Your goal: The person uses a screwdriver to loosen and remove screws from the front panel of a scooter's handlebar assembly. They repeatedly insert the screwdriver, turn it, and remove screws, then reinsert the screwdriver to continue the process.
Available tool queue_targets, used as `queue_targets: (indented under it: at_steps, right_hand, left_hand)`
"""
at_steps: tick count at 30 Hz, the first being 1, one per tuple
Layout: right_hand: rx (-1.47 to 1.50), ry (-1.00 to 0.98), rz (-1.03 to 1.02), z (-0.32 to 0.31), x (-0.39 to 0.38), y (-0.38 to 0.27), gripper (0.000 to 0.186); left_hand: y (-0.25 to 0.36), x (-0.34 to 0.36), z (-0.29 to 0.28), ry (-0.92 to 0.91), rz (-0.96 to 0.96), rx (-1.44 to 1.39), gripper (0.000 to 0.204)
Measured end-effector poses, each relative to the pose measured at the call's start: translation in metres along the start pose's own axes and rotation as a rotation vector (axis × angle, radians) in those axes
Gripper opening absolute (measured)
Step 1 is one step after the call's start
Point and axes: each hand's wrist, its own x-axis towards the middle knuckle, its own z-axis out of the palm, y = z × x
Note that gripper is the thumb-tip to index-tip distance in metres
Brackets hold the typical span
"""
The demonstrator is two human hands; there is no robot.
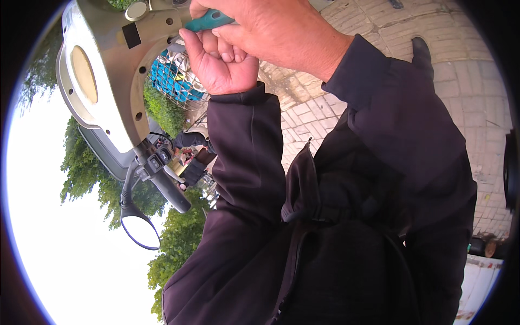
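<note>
My right hand is closed around a teal-handled tool that looks like a screwdriver with a hole near its end. The tool points toward the tan inner panel of a scooter. Just below it, my left hand is held palm up with its fingers curled. Its thumb reaches toward the panel edge by the tool; whatever those fingers pinch is hidden. Several dark screw holes run along the panel's curved edge.
Below the panel are a handlebar grip with switches and a round mirror. A wire basket with blue contents stands behind my left hand. Brick paving spreads to the right, with a white object at lower right.
</note>
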Motion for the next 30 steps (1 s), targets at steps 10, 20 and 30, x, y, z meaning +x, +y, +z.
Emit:
queue_targets:
  at_steps: [10,20,30]
  right_hand:
    - [0.522,-0.003,0.076,0.008,-0.014,0.002,0.006]
    - [0.952,-0.129,0.346,-0.001,0.008,0.002,0.018]
    - [0.022,-0.071,0.124,-0.003,0.006,0.006,0.029]
  left_hand:
    - [0.0,-0.009,0.008,0.067,0.018,0.135,0.048]
    - [0.0,0.002,0.009,0.029,0.024,0.063,0.047]
    - [0.01,0.002,0.007,0.152,0.002,0.058,0.045]
